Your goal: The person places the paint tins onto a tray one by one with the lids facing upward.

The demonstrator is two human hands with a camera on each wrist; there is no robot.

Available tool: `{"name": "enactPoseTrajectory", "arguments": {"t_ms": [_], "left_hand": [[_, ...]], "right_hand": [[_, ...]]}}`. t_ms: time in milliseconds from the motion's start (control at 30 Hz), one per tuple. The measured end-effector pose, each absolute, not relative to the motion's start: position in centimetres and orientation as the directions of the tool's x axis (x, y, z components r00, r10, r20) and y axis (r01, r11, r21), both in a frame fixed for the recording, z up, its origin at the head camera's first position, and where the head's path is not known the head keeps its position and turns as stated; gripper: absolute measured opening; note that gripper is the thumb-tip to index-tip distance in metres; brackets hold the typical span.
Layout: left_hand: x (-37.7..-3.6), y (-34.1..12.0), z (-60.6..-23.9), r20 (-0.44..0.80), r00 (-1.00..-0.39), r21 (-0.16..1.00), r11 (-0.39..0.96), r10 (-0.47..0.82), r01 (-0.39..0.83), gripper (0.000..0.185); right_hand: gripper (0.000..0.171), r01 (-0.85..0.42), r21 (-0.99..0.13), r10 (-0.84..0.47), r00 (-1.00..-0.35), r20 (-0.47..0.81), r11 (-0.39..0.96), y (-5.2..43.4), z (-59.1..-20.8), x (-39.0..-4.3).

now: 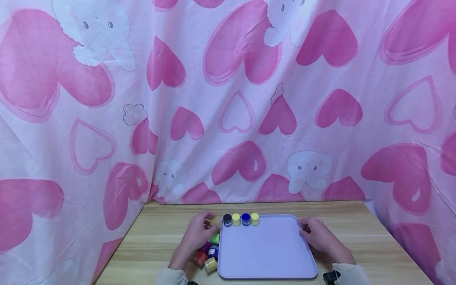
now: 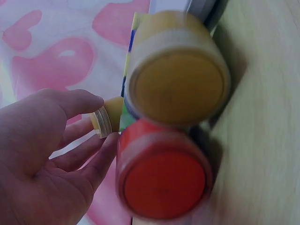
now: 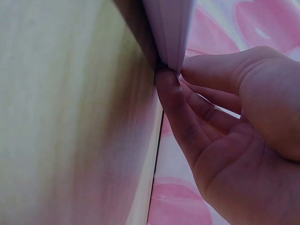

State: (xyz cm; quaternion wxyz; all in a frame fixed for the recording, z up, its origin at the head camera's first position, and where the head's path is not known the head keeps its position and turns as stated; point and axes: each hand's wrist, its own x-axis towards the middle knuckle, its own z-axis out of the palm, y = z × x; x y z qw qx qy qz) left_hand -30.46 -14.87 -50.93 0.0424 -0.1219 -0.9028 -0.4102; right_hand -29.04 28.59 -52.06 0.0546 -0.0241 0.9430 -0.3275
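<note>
left fingers (image 2: 79, 105) pinched a small yellow jar (image 1: 213, 221) just off the tray's (image 1: 267, 249) left rim, above a cluster of jars (image 1: 208, 253). right hand (image 1: 318, 233) apparently pinched the tray's right edge. four jars (image 1: 241, 219) lined its far rim.

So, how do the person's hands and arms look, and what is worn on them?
Both hands are bare: no gloves or rings are visible. The left hand and right hand come out of pale, cream-coloured long sleeves that end at the wrists. A small dark device sits at the right wrist; another dark piece shows at the left cuff.
</note>
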Motion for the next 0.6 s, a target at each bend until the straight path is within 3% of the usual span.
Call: {"name": "enactPoseTrajectory", "arguments": {"t_ms": [333, 600], "left_hand": [[-30.5, -13.0, -51.5, 0.269, -0.925, 0.691, 0.615, 0.269, 0.380, 0.032], [-30.3, -12.0, -52.0, 0.253, -0.923, 0.690, 0.616, 0.289, 0.381, 0.033]], "right_hand": [[0.040, -0.011, -0.616, -0.083, -0.993, -0.088, 0.788, 28.5, -51.9, -29.0], [0.040, 0.000, -0.619, -0.075, -0.993, -0.096, 0.785, 28.6, -52.1, -29.1]]}}
